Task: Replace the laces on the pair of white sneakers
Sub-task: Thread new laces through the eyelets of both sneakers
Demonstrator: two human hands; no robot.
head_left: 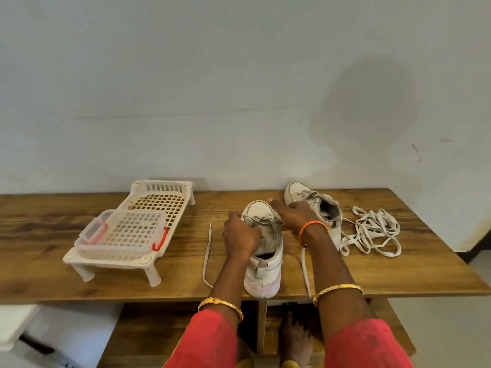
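A white sneaker (265,264) stands in the middle of the wooden table (398,272), heel toward me. My left hand (240,236) grips its greyish lace (259,221) at the left side of the eyelets. My right hand (293,215) rests over the right side near the toe, fingers on the shoe and lace. Loose ends of that lace trail down the table at left (207,256) and right (305,272). The second white sneaker (313,203) lies behind my right hand, still laced. A tangled pile of white laces (372,232) lies to the right.
A white plastic rack (159,203) on short legs stands at the left, with a clear perforated box (125,232) with red clips on it. The wall runs right behind the table. A lower shelf and my foot (295,338) show beneath the table's front edge.
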